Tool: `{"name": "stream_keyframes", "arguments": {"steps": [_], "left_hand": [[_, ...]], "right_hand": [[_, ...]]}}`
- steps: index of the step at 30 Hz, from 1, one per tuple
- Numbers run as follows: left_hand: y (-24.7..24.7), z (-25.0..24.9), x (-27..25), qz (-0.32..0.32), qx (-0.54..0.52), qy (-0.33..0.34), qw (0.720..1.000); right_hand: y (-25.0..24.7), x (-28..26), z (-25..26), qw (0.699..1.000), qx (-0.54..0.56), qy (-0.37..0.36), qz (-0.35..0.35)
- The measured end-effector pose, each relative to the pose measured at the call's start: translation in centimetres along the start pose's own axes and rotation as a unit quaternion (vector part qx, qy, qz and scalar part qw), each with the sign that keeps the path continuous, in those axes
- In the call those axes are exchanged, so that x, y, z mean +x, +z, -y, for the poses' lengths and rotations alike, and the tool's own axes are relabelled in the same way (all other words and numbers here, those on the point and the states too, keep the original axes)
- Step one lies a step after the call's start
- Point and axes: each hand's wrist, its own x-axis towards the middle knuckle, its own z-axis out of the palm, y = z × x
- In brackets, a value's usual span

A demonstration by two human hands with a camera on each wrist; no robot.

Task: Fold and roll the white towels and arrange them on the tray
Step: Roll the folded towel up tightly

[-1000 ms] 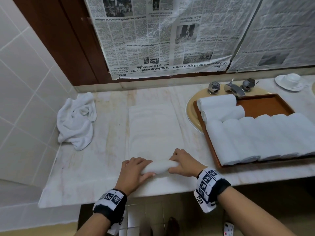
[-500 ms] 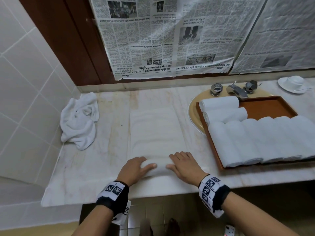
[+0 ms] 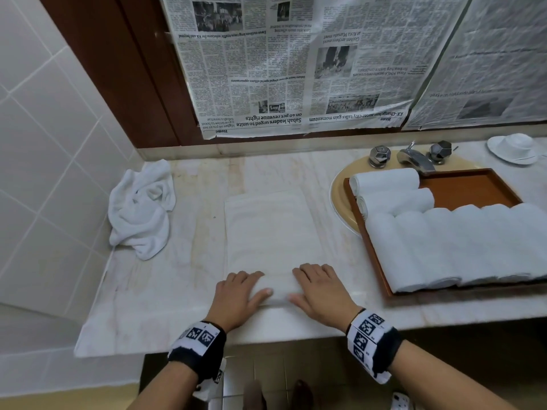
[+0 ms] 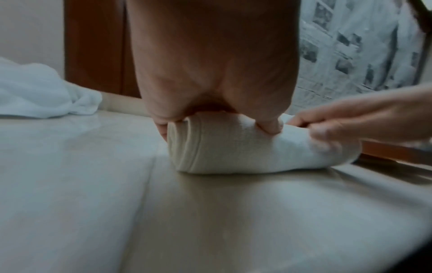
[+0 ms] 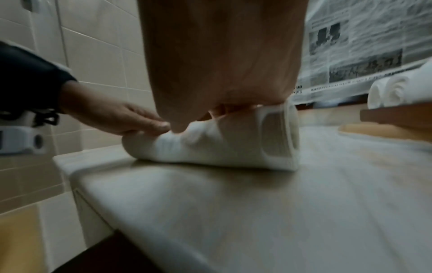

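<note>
A folded white towel [image 3: 272, 232] lies flat on the marble counter [image 3: 183, 315], its near end wound into a roll [image 3: 279, 290]. My left hand [image 3: 236, 294] grips the roll's left end, fingers curled over the top and thumb on the near side. My right hand [image 3: 319, 291] grips the right end the same way. The left wrist view shows the roll [image 4: 245, 147] under my left hand [image 4: 215, 64]; the right wrist view shows the roll [image 5: 222, 144] under my right hand [image 5: 222, 55]. The wooden tray [image 3: 473, 190] at the right holds several rolled towels [image 3: 444, 247].
A crumpled white towel [image 3: 142, 211] lies at the counter's left by the tiled wall. The tray sits over a sink with a faucet [image 3: 414, 158] behind it. A white cup and saucer [image 3: 513, 147] stand far right. Newspaper [image 3: 296, 69] covers the back wall.
Both hands have pushed the roll a little farther from the counter's front edge. The flat stretch of towel is slightly shorter and the roll slightly thicker.
</note>
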Motion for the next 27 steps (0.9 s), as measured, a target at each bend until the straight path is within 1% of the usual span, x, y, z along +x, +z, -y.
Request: {"name": "stream_keyframes", "arguments": {"steps": [2,3,5,7,8,10,13,14,15,16,17,18,20,22,23,24,25,27], "left_hand": [[-0.5,-0.2,0.3,0.028,-0.011,-0.016,0.999],[-0.7,-0.5,0.3,0.037,0.007,-0.021,0.999],[-0.7,-1.3,0.1,0.024,0.066,-0.021,0.997],[-0.3,-2.0,-0.5,0.005,0.091,-0.009,0.996],[0.1,-2.1,-0.8,0.0,0.087,0.004,0.996],[1.1,-2.0,-1.4,-0.015,0.081,0.026,0.996],[1.5,-1.1,-1.6,-0.043,0.054,0.051,0.996],[1.3,-0.9,-1.5,-0.046,0.048,0.054,0.996],[1.0,-0.9,-1.2,-0.033,0.046,0.051,0.997],[0.5,-0.8,-0.8,0.0,0.043,0.045,0.998],[-0.1,-0.8,-0.4,0.031,0.036,0.037,0.998],[-0.6,-0.9,0.1,0.059,0.026,0.029,0.998],[-1.4,-0.8,1.2,0.101,0.012,0.016,0.995],[-1.8,-0.8,1.6,0.129,0.007,0.01,0.992],[-1.9,-0.9,1.6,0.124,0.011,0.012,0.992],[-1.8,-1.0,1.4,0.105,0.022,0.017,0.994],[-1.6,-1.2,1.0,0.077,0.034,0.026,0.996],[-0.7,-1.4,0.1,0.011,0.071,0.056,0.996]], "right_hand": [[0.5,-0.3,0.2,0.999,-0.033,0.004,0.015],[0.6,0.0,0.1,0.999,-0.039,0.008,0.024],[-0.3,1.2,-0.3,0.997,-0.036,0.007,0.065],[-1.1,2.3,-0.6,0.994,-0.008,-0.018,0.107],[-1.5,2.6,-0.8,0.99,0.022,-0.019,0.14],[-1.8,2.9,-1.3,0.974,0.095,0.005,0.205],[-2.1,3.0,-1.8,0.94,0.226,0.055,0.249],[-2.2,2.8,-1.7,0.936,0.24,0.065,0.25],[-2.1,2.6,-1.5,0.946,0.218,0.062,0.231],[-1.9,2.1,-1.1,0.971,0.156,0.05,0.172],[-1.6,1.6,-0.4,0.991,0.084,0.038,0.094],[-1.2,0.9,0.5,0.998,0.035,0.029,0.045],[-0.3,-0.5,2.0,1.0,-0.008,0.03,-0.003],[0.4,-1.0,2.4,0.999,-0.011,0.031,-0.006],[0.4,-0.9,2.1,0.999,-0.013,0.029,-0.009],[0.4,-0.5,1.7,0.999,-0.014,0.028,-0.008],[0.2,-0.1,1.3,1.0,-0.008,0.028,0.012],[-0.7,1.1,0.6,0.997,0.009,0.016,0.077]]}}
